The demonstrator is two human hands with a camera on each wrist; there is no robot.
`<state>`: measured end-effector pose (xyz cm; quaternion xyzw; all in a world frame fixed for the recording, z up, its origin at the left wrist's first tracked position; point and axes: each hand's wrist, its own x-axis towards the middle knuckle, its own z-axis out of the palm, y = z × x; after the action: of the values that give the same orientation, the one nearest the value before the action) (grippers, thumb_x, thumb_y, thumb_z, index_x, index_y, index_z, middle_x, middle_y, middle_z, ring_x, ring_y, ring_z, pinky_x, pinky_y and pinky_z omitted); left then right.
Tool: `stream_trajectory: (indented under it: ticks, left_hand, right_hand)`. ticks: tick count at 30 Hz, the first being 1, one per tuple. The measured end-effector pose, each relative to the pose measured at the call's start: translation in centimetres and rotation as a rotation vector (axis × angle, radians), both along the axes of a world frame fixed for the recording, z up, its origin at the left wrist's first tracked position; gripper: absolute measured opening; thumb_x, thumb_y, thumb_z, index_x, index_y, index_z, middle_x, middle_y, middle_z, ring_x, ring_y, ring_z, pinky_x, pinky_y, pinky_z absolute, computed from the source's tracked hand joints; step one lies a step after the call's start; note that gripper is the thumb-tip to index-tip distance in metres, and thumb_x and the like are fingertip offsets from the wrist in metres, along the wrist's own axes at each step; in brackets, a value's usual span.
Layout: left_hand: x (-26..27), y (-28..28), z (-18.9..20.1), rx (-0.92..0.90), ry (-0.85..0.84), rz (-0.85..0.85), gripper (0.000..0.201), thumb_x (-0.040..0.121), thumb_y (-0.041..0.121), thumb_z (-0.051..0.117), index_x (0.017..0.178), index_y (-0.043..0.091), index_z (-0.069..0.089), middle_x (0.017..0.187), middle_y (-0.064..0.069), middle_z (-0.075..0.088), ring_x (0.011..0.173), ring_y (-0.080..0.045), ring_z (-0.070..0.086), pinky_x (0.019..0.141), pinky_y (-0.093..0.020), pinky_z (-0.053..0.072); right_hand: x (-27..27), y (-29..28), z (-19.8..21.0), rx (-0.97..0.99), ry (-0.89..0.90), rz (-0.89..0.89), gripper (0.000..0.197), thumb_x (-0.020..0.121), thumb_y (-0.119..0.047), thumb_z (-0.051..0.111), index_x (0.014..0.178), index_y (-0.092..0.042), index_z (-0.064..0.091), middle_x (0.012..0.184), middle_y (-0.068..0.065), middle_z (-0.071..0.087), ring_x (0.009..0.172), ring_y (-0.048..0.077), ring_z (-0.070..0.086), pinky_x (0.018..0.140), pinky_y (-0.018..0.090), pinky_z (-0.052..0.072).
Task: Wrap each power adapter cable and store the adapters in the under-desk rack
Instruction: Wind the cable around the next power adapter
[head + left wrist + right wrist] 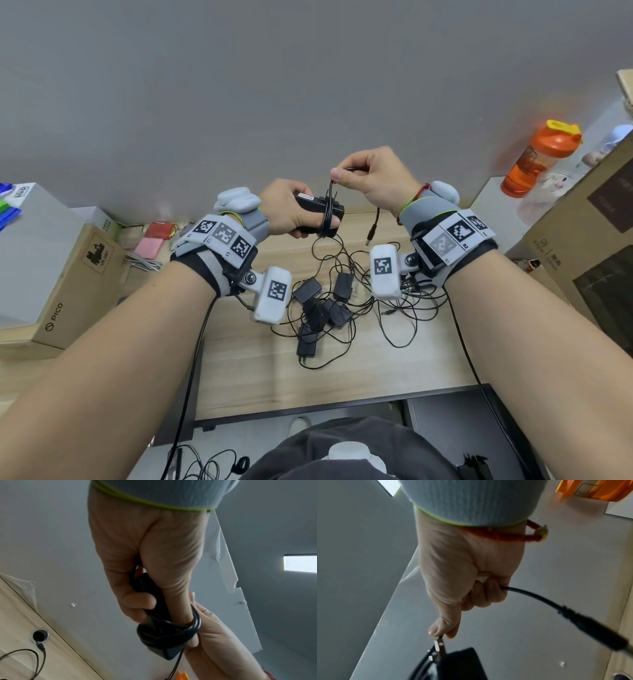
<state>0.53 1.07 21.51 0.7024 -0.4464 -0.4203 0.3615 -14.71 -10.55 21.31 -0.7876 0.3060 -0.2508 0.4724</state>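
Note:
My left hand (291, 209) grips a black power adapter (317, 205) above the desk, with several turns of its thin black cable (328, 219) looped around the body and my thumb. In the left wrist view the loops (171, 630) sit near the adapter's (163, 650) end. My right hand (370, 178) pinches the cable (530, 593) just above the adapter. The free end hangs to the right, ending in a barrel plug (372, 233), also large in the right wrist view (594, 627). Several more black adapters (318, 308) lie tangled on the wooden desk (376, 370).
A cardboard box (72, 284) and a grey box stand at the left, pink and red packets (152, 240) behind. An orange bottle (537, 157) and a large carton (589, 240) are at the right. A dark rack (445, 421) sits under the desk's front edge. A cable grommet (39, 635) pierces the desk.

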Motion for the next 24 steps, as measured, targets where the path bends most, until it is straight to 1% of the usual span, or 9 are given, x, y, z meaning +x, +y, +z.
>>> stream_trajectory:
  ticks: [2,5,7,8,11,15,18,21,24]
  left_hand:
    - [-0.2,0.0,0.2,-0.03,0.029,-0.011,0.037,0.068,0.018,0.088,0.077,0.011,0.053,0.068,-0.015,0.064,0.046,-0.018,0.055,0.041,-0.022,0.044]
    - [-0.4,-0.2,0.6,-0.091,0.11,0.015,0.035,0.071,0.016,0.086,0.081,0.009,0.053,0.067,-0.011,0.064,0.046,-0.019,0.056,0.042,-0.022,0.044]
    - [-0.5,-0.5,0.7,-0.133,0.187,0.052,0.031,0.073,0.014,0.083,0.082,0.008,0.054,0.066,-0.01,0.062,0.044,-0.017,0.055,0.04,-0.021,0.042]
    - [-0.5,-0.6,0.8,-0.156,0.232,0.074,0.029,0.075,0.013,0.081,0.081,0.009,0.053,0.067,-0.011,0.06,0.043,-0.017,0.053,0.04,-0.02,0.041]
    - [-0.4,-0.9,0.8,-0.221,0.341,0.133,0.031,0.079,0.014,0.078,0.074,0.014,0.048,0.063,-0.012,0.06,0.045,-0.017,0.05,0.04,-0.02,0.038]
    - [0.4,-1.4,0.7,-0.256,0.391,0.277,0.029,0.078,0.02,0.08,0.081,0.011,0.053,0.066,-0.006,0.063,0.047,-0.016,0.052,0.041,-0.019,0.04]
    - [1.4,-1.8,0.1,-0.244,0.382,0.408,0.035,0.076,0.023,0.083,0.079,0.013,0.05,0.064,-0.003,0.064,0.046,-0.014,0.054,0.041,-0.018,0.042]
    - [2.2,-1.7,-0.7,-0.221,0.324,0.489,0.041,0.073,0.022,0.086,0.075,0.015,0.046,0.064,-0.006,0.063,0.043,-0.015,0.055,0.04,-0.018,0.042]
    - [2.6,-1.5,-1.5,-0.173,0.236,0.482,0.043,0.071,0.022,0.087,0.074,0.014,0.045,0.064,-0.01,0.063,0.041,-0.015,0.054,0.039,-0.02,0.044]
  right_hand:
    - [0.0,-0.1,-0.4,0.013,-0.016,-0.003,0.017,0.091,-0.025,0.068,0.076,-0.019,0.068,0.061,-0.006,0.055,0.056,0.002,0.04,0.061,0.015,0.037]
    - [0.2,0.1,-1.3,0.056,-0.019,-0.022,0.025,0.098,-0.022,0.058,0.076,-0.012,0.066,0.046,-0.018,0.047,0.044,-0.001,0.037,0.049,0.009,0.03]
    - [0.3,0.3,-2.2,0.088,0.021,-0.011,0.028,0.099,-0.021,0.056,0.083,-0.001,0.067,0.045,-0.016,0.038,0.044,0.002,0.029,0.045,0.012,0.024]
    - [0.4,0.4,-2.7,0.105,0.041,0.002,0.026,0.098,-0.021,0.056,0.085,-0.002,0.067,0.05,-0.013,0.037,0.047,0.006,0.027,0.046,0.018,0.022]
    - [0.5,1.2,-3.6,0.18,0.088,0.032,0.031,0.099,-0.026,0.054,0.072,-0.019,0.067,0.061,0.002,0.033,0.051,0.015,0.026,0.048,0.027,0.02]
    - [0.6,2.4,-4.0,0.239,0.146,0.111,0.035,0.103,-0.032,0.048,0.08,-0.013,0.067,0.056,-0.003,0.031,0.039,0.003,0.03,0.042,0.018,0.023]
    - [0.6,2.6,-3.9,0.206,0.187,0.148,0.034,0.102,-0.028,0.051,0.09,-0.005,0.071,0.052,-0.007,0.038,0.04,0.007,0.028,0.041,0.02,0.025]
    - [0.6,2.7,-3.0,0.07,0.265,0.202,0.028,0.1,-0.029,0.055,0.098,-0.01,0.076,0.057,-0.006,0.05,0.042,0.005,0.035,0.044,0.015,0.033]
    - [1.1,2.7,-2.2,-0.028,0.288,0.19,0.028,0.097,-0.029,0.06,0.086,-0.01,0.077,0.055,-0.005,0.056,0.04,0.002,0.038,0.046,0.015,0.035]
